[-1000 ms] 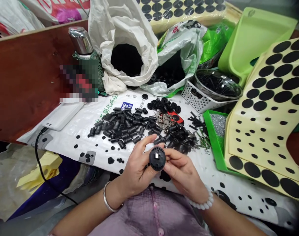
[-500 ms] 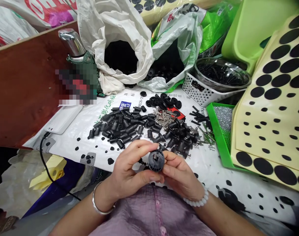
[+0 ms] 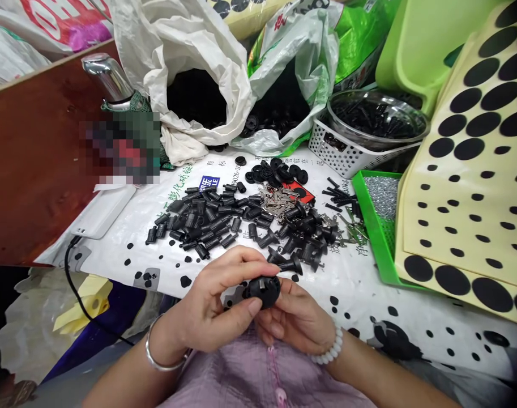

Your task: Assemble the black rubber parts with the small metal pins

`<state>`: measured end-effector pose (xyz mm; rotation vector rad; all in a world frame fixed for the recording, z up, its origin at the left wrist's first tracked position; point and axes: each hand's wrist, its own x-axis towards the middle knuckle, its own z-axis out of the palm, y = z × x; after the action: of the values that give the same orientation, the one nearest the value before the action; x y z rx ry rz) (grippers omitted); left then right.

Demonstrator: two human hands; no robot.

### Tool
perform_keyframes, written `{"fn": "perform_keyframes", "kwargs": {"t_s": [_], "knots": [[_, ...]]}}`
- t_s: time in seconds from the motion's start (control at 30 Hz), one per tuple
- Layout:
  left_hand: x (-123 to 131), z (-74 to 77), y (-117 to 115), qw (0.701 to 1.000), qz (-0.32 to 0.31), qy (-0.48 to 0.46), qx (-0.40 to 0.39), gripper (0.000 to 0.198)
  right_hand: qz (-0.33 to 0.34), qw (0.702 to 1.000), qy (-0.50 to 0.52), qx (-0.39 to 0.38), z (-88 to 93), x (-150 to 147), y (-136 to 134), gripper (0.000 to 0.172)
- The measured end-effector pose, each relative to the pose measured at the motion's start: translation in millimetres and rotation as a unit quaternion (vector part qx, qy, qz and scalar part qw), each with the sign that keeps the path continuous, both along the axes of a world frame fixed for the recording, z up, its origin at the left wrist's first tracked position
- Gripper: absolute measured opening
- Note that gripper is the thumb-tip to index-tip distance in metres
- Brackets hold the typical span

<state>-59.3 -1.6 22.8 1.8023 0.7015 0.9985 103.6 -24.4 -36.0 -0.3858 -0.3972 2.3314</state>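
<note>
Both of my hands hold one round black plastic part (image 3: 262,289) close to my body, just over the table's near edge. My left hand (image 3: 213,306) pinches it from the left with thumb below and fingers curled over the top. My right hand (image 3: 294,320) cups it from the right and below. A silver bangle is on my left wrist and a white bead bracelet on my right. Just beyond my hands lies a heap of small black cylindrical parts (image 3: 203,218) and a second heap of black pieces (image 3: 307,232) with small metal keys (image 3: 277,199) between them.
A white printed sheet (image 3: 360,283) covers the table. At the back stand white bags of black parts (image 3: 199,96), a white basket (image 3: 347,158) with a steel bowl (image 3: 377,119), and a green tray (image 3: 371,226). Yellow sheets with black round pads (image 3: 474,187) lie right. A phone (image 3: 103,211) rests left.
My hands have drawn the round part lower and nearer to my body and tilted it, so its face no longer points at me. The camera has tipped slightly.
</note>
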Motion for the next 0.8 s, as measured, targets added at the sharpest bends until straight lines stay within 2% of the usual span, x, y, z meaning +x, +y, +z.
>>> {"fn": "perform_keyframes", "kwargs": {"t_s": [0.1, 0.3, 0.4, 0.57, 0.7, 0.8], "knots": [[-1.9, 4.4, 0.5, 1.000, 0.004, 0.016, 0.009, 0.037, 0.016, 1.000, 0.012, -0.005, -0.8, -1.7, -2.5, 0.024], [-4.6, 11.0, 4.2, 0.991, 0.007, 0.087, 0.099, 0.038, 0.041, 0.999, 0.025, -0.015, -2.7, 0.1, -3.7, 0.022], [-5.7, 14.1, 3.6, 0.987, 0.011, 0.117, 0.113, 0.038, 0.040, 0.999, 0.025, -0.016, -2.9, 1.4, -3.6, 0.023], [-7.2, 14.7, 2.2, 0.983, 0.006, 0.152, 0.105, 0.041, 0.022, 0.999, 0.016, -0.021, -2.2, 2.4, -4.4, 0.021], [-9.4, 13.3, 1.6, 0.990, -0.013, 0.117, 0.077, 0.039, 0.036, 0.999, 0.017, -0.023, -0.1, 0.8, -5.9, 0.025], [-11.8, 10.7, -1.0, 0.994, -0.002, 0.091, 0.052, 0.039, 0.040, 0.999, 0.011, -0.015, 3.1, -0.9, -6.6, 0.028]]}}
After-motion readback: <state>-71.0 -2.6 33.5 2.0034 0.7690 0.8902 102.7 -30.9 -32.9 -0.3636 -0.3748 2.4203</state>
